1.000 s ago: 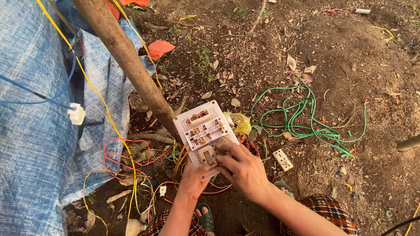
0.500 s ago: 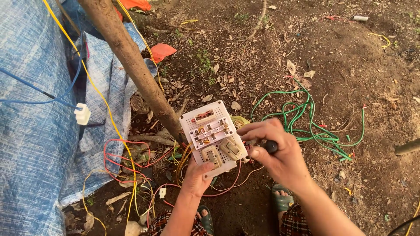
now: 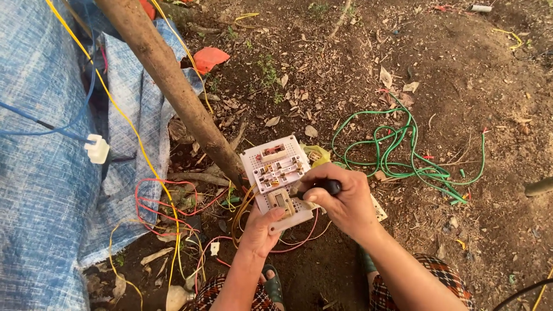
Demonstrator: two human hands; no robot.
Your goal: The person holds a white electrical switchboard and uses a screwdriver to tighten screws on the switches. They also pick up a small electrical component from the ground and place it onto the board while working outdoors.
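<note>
A white perforated switch board [image 3: 271, 173] with several switches and sockets on its back is held up over the dirt. My left hand [image 3: 260, 230] grips its lower edge from below, thumb on the board. My right hand [image 3: 340, 201] is closed around a black-handled tool [image 3: 329, 185], a screwdriver by its look, whose tip meets the lower right part of the board. Red and yellow wires [image 3: 173, 207] trail from under the board to the left.
A slanting wooden pole [image 3: 173, 86] runs from the top left down to the board. Blue tarpaulin [image 3: 40, 190] covers the left side. A tangle of green wire [image 3: 403, 155] lies on the ground to the right. A white connector [image 3: 98, 150] hangs on a blue cable.
My right hand has moved from the board's lower middle to its right side and now grips the black-handled tool against it. The board sits a little higher in the left hand.
</note>
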